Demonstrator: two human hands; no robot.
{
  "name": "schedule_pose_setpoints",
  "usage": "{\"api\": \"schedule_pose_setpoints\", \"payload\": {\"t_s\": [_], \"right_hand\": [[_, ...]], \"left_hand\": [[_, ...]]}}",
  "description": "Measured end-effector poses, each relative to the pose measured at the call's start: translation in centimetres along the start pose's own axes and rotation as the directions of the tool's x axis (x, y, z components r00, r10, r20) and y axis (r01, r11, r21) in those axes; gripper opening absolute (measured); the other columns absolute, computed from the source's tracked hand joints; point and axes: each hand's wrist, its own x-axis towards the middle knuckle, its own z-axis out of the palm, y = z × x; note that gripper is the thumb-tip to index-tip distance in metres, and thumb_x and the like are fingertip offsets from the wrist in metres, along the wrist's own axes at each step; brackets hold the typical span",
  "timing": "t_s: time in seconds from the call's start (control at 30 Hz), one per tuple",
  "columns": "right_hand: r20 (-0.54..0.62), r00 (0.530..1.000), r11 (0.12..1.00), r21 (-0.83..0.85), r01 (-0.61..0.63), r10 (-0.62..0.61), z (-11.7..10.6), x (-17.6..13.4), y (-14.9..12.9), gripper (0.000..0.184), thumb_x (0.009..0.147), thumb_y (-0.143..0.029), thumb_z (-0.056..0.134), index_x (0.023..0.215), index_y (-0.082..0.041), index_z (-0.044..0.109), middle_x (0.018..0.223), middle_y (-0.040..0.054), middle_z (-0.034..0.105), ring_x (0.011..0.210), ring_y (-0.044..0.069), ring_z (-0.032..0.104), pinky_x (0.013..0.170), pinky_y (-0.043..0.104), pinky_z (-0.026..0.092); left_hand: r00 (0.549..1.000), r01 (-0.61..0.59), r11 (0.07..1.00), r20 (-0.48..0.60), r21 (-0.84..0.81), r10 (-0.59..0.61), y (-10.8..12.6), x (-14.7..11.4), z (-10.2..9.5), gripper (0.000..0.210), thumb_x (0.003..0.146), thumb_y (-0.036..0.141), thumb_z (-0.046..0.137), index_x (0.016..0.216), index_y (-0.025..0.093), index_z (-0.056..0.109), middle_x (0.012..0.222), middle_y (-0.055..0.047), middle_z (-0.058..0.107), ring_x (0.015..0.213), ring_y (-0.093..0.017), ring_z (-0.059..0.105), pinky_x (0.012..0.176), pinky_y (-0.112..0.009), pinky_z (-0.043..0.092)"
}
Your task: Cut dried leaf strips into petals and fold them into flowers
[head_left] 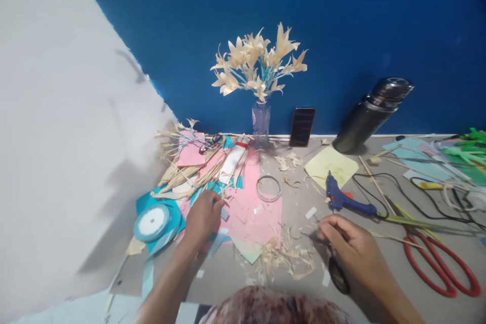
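Note:
My left hand (202, 216) is closed in a pinch above the pink paper (246, 212). At its fingertips is a small pale piece of dried husk (225, 196). Over on the right, my right hand (347, 243) has its fingers curled around the middle of small black-handled scissors (337, 274), whose blades point left; the fingers partly hide them. Husk scraps (283, 258) lie between my hands. A metal ring (268, 189), perhaps a wire coil, rests on the pink paper. A blue glue gun (347, 200) lies just beyond my right hand.
Husk flowers (258, 61) stand in a clear bottle (261, 124) by the blue wall. Nearby are a phone (302, 127) and a tilted black flask (370, 116). Red-handled scissors (440, 266) and a black cord (402, 177) lie right; a ribbon spool (152, 221) lies left.

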Motion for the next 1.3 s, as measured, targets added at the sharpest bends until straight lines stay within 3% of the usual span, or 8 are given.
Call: {"api": "schedule_pose_setpoints", "payload": {"t_s": [0.3, 0.5, 0.67, 0.77, 0.87, 1.0, 1.17, 1.3], "right_hand": [[0.039, 0.997, 0.997, -0.041, 0.071, -0.069, 0.3, 0.0, -0.2, 0.039, 0.093, -0.050, 0.051, 0.069, -0.021, 0.063, 0.064, 0.0026, 0.062, 0.060, 0.019, 0.057, 0.058, 0.026, 0.045], [0.067, 0.995, 0.996, -0.031, 0.079, -0.077, 0.8, -0.1, 0.1, 0.041, 0.092, -0.053, 0.051, 0.070, -0.021, 0.062, 0.065, 0.0026, 0.062, 0.062, 0.019, 0.059, 0.060, 0.025, 0.046], [-0.007, 0.998, 0.998, 0.020, 0.055, -0.055, 1.6, -0.2, -0.7, 0.043, 0.090, -0.056, 0.052, 0.066, -0.021, 0.061, 0.062, 0.0012, 0.061, 0.062, 0.019, 0.058, 0.058, 0.024, 0.045], [-0.015, 0.999, 0.999, 0.020, 0.050, -0.050, 1.9, -0.3, -1.1, 0.044, 0.088, -0.058, 0.052, 0.066, -0.021, 0.061, 0.061, 0.0010, 0.061, 0.062, 0.020, 0.057, 0.060, 0.026, 0.045], [0.035, 0.999, 0.998, 0.039, 0.040, -0.041, 2.1, -0.2, -1.4, 0.043, 0.089, -0.057, 0.052, 0.066, -0.021, 0.060, 0.062, 0.0013, 0.061, 0.062, 0.020, 0.057, 0.061, 0.027, 0.044], [0.129, 0.990, 0.990, 0.133, 0.041, -0.059, 2.8, 0.7, -2.7, 0.036, 0.092, -0.049, 0.053, 0.076, -0.020, 0.065, 0.071, 0.0032, 0.066, 0.065, 0.018, 0.059, 0.061, 0.027, 0.044], [0.056, 0.996, 0.899, 0.436, 0.041, -0.073, 4.6, 3.2, -6.0, 0.038, 0.090, -0.047, 0.061, 0.116, -0.019, 0.065, 0.108, 0.0105, 0.072, 0.068, 0.016, 0.060, 0.058, 0.026, 0.047], [0.005, 0.996, 0.740, 0.670, 0.064, -0.090, 5.3, 5.0, -7.6, 0.034, 0.087, -0.046, 0.067, 0.107, -0.018, 0.068, 0.101, 0.0098, 0.073, 0.059, 0.011, 0.055, 0.047, 0.022, 0.040]], "left_hand": [[1.000, -0.031, 0.999, -0.007, -0.016, 0.031, -0.3, 0.6, 0.7, 0.014, 0.082, 0.024, 0.052, 0.073, 0.020, 0.063, 0.089, -0.007, 0.064, 0.095, -0.025, 0.061, 0.088, -0.035, 0.043], [0.999, 0.010, 0.999, -0.044, 0.035, -0.008, 0.2, 0.4, 0.8, 0.012, 0.082, 0.018, 0.049, 0.074, 0.021, 0.058, 0.084, -0.005, 0.063, 0.087, -0.023, 0.061, 0.079, -0.032, 0.042], [0.997, 0.035, 0.999, -0.075, 0.023, -0.033, 0.1, 0.5, 1.0, 0.016, 0.083, 0.018, 0.046, 0.070, 0.021, 0.054, 0.076, -0.005, 0.063, 0.078, -0.023, 0.060, 0.071, -0.032, 0.041], [0.991, 0.024, 0.997, -0.128, -0.076, -0.034, 0.0, 0.4, 0.6, 0.015, 0.081, 0.019, 0.047, 0.070, 0.021, 0.056, 0.076, -0.004, 0.064, 0.078, -0.023, 0.060, 0.073, -0.032, 0.042], [0.980, 0.062, 0.947, -0.163, -0.314, -0.118, 0.4, -0.2, -0.5, 0.009, 0.077, 0.022, 0.052, 0.071, 0.021, 0.059, 0.071, -0.001, 0.064, 0.069, -0.020, 0.059, 0.066, -0.029, 0.043], [0.968, 0.223, 0.766, 0.043, -0.603, -0.248, 3.0, -1.9, -1.4, 0.010, 0.071, 0.029, 0.061, 0.072, 0.021, 0.057, 0.045, 0.009, 0.041, 0.041, -0.011, 0.036, 0.044, -0.022, 0.026], [0.948, 0.273, 0.563, 0.318, -0.780, -0.018, 7.6, -3.4, -0.5, 0.028, 0.064, 0.039, 0.075, 0.067, 0.019, 0.055, 0.051, 0.006, 0.048, 0.042, -0.007, 0.037, 0.043, -0.020, 0.026], [0.917, 0.311, 0.510, 0.394, -0.802, 0.061, 9.4, -3.7, 0.9, 0.036, 0.061, 0.040, 0.082, 0.066, 0.017, 0.055, 0.047, 0.009, 0.041, 0.038, -0.004, 0.028, 0.041, -0.020, 0.020]]}}
